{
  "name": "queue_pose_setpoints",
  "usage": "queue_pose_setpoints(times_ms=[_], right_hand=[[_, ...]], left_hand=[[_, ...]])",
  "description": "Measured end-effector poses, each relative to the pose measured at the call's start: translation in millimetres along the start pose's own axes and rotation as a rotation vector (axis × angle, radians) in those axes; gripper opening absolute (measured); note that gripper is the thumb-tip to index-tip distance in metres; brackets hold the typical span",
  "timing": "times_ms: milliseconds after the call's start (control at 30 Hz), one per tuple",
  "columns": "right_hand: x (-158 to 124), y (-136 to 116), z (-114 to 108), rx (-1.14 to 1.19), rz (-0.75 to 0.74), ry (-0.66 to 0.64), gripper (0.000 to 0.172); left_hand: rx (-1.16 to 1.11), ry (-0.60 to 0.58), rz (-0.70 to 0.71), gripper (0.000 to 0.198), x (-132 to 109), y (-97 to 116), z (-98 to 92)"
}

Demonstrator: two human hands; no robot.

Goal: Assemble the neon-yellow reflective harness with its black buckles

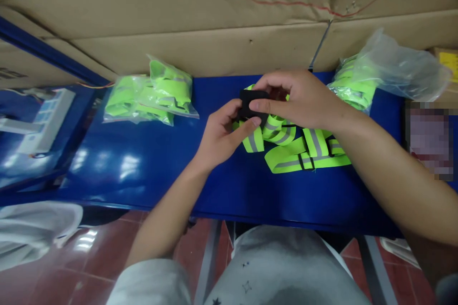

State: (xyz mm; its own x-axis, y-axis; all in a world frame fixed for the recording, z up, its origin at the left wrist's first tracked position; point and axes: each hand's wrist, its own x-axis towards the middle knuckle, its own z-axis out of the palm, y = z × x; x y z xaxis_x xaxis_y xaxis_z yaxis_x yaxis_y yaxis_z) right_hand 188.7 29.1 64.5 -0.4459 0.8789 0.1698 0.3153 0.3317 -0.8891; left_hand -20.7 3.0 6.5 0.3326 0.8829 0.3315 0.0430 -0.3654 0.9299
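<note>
Both hands hold a black square patch [246, 100] above the blue table. My left hand [223, 131] pinches its lower left side, with the thumb pointing to the right. My right hand [291, 97] grips the same patch from the upper right, thumb lying across its front. Neon yellow-green reflective straps [309, 152] with grey stripes and black sliders hang below the patch and lie in loops on the table under my right hand. Whether the patch is sewn to the straps is hidden by my fingers.
Clear bags of yellow-green straps [164, 88] lie at the table's back left. Another opened plastic bag with straps [354, 83] lies at the back right. Cardboard [214, 52] lines the back of the blue table [150, 171]. A white power strip [50, 119] is at far left.
</note>
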Motion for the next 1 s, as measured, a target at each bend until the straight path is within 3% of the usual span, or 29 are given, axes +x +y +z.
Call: queue_pose_setpoints(times_ms=[133,267,533,733,1000], right_hand=[[-2,-2,-1,0.085,0.014,0.102,0.020],[-4,-6,-4,0.211,-0.011,0.190,0.023],[-4,-10,-8,0.372,0.040,0.195,0.013],[-8,-18,-19,0.432,0.052,0.219,0.013],[-15,-20,-26,0.386,0.020,0.158,0.013]], left_hand=[[0.015,0.034,0.029,0.037,1,1,-2.8],[0.034,0.084,0.014,0.026,3,5,-6.8],[0.152,0.078,0.076,0.027,2,3,-9.5],[0.275,0.169,0.129,0.028,11,-13,-15.8],[0.284,0.192,-0.001,0.037,25,-48,-35.3]])
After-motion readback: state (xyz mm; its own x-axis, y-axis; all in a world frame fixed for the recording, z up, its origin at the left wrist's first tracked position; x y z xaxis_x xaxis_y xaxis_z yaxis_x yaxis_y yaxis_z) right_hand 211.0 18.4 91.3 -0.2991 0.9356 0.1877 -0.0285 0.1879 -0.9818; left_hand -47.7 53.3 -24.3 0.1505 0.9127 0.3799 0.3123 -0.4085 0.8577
